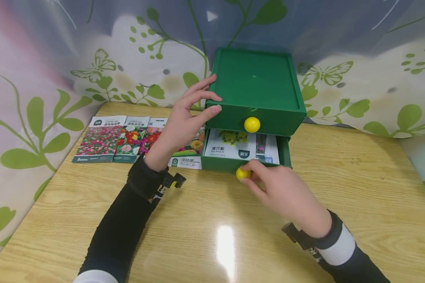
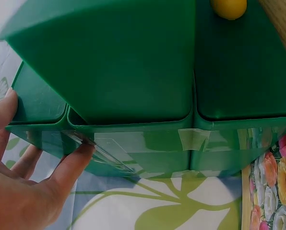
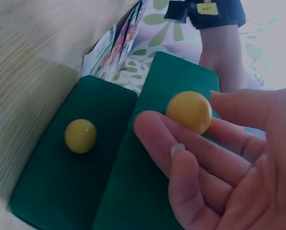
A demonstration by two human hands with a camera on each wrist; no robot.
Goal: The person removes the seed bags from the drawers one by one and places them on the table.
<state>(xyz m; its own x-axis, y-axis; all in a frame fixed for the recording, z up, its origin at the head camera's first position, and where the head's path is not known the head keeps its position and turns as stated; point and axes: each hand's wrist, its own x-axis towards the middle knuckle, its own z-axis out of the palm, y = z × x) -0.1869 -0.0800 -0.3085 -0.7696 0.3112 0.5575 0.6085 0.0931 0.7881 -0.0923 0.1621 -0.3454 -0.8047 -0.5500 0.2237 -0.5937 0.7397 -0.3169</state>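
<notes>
A green two-drawer box [image 1: 256, 82] stands at the back of the wooden table. My left hand [image 1: 212, 96] rests with straight fingers on the box's top left corner, thumb against the upper drawer's front. That drawer has a yellow knob [image 1: 252, 124] and looks closed. The lower drawer [image 1: 285, 151] is pulled out, with seed packets [image 1: 230, 143] lying in it. My right hand [image 1: 248, 172] pinches that drawer's yellow knob [image 1: 242, 173]. The right wrist view shows fingers [image 3: 200, 143] curled round this knob [image 3: 189, 111]. The left wrist view shows the box's side [image 2: 133, 62] and my left hand [image 2: 71, 165] touching it.
Several flower seed packets [image 1: 106, 138] lie in a row on the table left of the box, partly behind my left wrist. A leaf-patterned cloth [image 1: 39, 98] hangs behind and to the left. The table's front edge runs close to my forearms.
</notes>
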